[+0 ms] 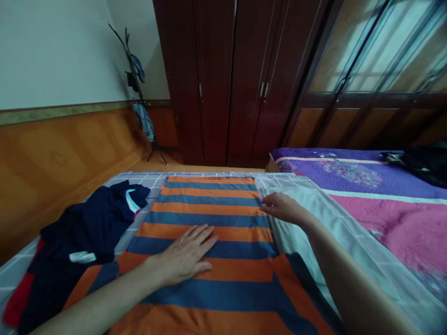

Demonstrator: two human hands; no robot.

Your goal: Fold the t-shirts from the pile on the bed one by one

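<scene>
An orange and blue striped shirt (213, 221) is spread out on the checked bed cover (268, 177), its sleeves reaching out on both sides near me. My left hand (186, 253) lies flat on the middle of the shirt, fingers stretched out and holding nothing. At the shirt's right edge, farther from me, my right hand (284, 208) hovers or rests with loosely bent fingers. Its fingertips are beside the edge, and no cloth shows gripped in them. Pale green folded cloth (296, 232) lies under and to the right of that hand.
A dark navy garment with red parts (94, 223) is heaped on the left. Right of the bed is another with a purple and pink cover (366, 181), black clothing (426, 163) on it. A dark wardrobe (216, 83) and a coat stand (138, 83) stand beyond.
</scene>
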